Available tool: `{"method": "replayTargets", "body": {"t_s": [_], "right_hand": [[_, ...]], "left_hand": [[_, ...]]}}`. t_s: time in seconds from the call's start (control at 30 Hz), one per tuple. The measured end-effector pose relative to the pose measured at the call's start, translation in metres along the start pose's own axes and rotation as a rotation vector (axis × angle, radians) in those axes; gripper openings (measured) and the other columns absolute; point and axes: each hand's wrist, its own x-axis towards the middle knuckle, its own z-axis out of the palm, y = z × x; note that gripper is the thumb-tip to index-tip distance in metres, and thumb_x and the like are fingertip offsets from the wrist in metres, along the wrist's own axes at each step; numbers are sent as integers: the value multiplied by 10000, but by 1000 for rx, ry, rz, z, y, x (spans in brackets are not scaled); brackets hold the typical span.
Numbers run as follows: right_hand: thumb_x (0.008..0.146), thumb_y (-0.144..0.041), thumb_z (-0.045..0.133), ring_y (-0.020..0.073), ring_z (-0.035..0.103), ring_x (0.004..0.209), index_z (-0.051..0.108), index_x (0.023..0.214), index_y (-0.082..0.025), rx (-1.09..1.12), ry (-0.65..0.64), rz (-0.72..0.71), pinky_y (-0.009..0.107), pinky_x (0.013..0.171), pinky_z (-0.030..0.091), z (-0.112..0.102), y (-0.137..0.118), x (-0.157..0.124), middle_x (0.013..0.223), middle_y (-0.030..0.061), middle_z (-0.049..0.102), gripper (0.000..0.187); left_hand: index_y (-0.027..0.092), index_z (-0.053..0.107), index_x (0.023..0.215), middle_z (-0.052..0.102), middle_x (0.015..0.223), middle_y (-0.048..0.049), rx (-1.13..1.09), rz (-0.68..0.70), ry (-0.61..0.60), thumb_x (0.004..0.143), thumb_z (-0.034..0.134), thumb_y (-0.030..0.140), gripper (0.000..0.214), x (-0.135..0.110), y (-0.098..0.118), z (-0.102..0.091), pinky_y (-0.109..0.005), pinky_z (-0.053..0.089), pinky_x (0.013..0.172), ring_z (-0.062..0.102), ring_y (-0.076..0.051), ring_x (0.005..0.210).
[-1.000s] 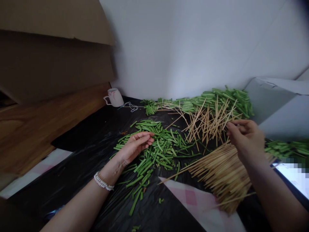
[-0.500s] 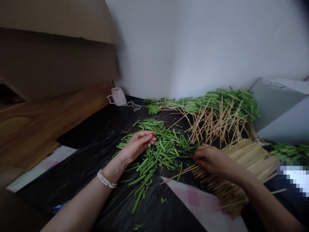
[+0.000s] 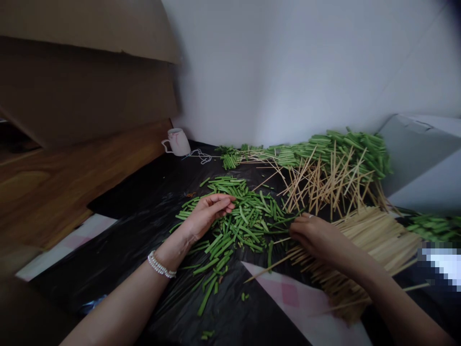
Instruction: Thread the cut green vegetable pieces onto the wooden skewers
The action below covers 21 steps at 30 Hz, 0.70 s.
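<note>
My left hand (image 3: pixel 215 206) is over a loose heap of cut green bean pieces (image 3: pixel 248 226), its thumb and fingertips pressed together. Whether anything small is between them cannot be made out. My right hand (image 3: pixel 311 235) is closed at the left end of a thick stack of bamboo skewers (image 3: pixel 374 235). From its fingers a thin skewer (image 3: pixel 281 241) points left towards the beans. Another skewer (image 3: pixel 266 269) sticks out of the stack below that hand. Behind lie bean pieces threaded on skewers (image 3: pixel 338 149), their bare sticks (image 3: pixel 320 187) crossing towards me.
Black plastic sheeting (image 3: pixel 144 240) covers the surface, with pink checked cloth (image 3: pixel 284 288) showing. A white mug (image 3: pixel 178 142) and string (image 3: pixel 201 156) stand by the wall. A cardboard box (image 3: pixel 90 86) is at left, a grey-white box (image 3: pixel 421 154) at right. More beans (image 3: pixel 432 227) lie far right.
A skewer tip now shows left of my right hand's fingers, where none showed before. My left hand keeps its pinch over the heap. The view has shifted slightly.
</note>
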Motion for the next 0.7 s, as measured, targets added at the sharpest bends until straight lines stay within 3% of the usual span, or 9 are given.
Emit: {"method": "replayTargets", "body": {"t_s": [0.2,0.4,0.5,0.7], "right_hand": [[934,-170,434,171,515,737,584,771,-196,92,170,-45,307,697,407,-8,-12,4,736,28,599,223],[938,-110,409,185,515,787,591,895,-150,79,462,-101,342,750,416,0,-35,11,809,62,631,191],[903,-52,440,192,529,820,601,954,-131,43,577,-157,351,760,425,2,-44,12,829,72,648,187],[879,-12,439,196,534,823,587,1134,-78,-52,654,-194,352,745,472,7,-49,12,897,109,658,302]], "left_hand": [[168,748,890,729,835,-43,191,105,-28,760,743,325,204,-1,-4,1,-232,476,746,636,-120,751],[185,754,905,714,888,-59,720,398,-244,827,673,311,169,-6,-10,7,-303,467,808,633,-170,839],[223,746,955,689,910,-47,964,525,-292,826,674,334,184,-8,-13,9,-332,438,854,603,-178,871],[233,727,1000,642,980,-59,1261,649,-353,879,597,345,210,-13,-16,12,-331,412,829,539,-196,923]]}}
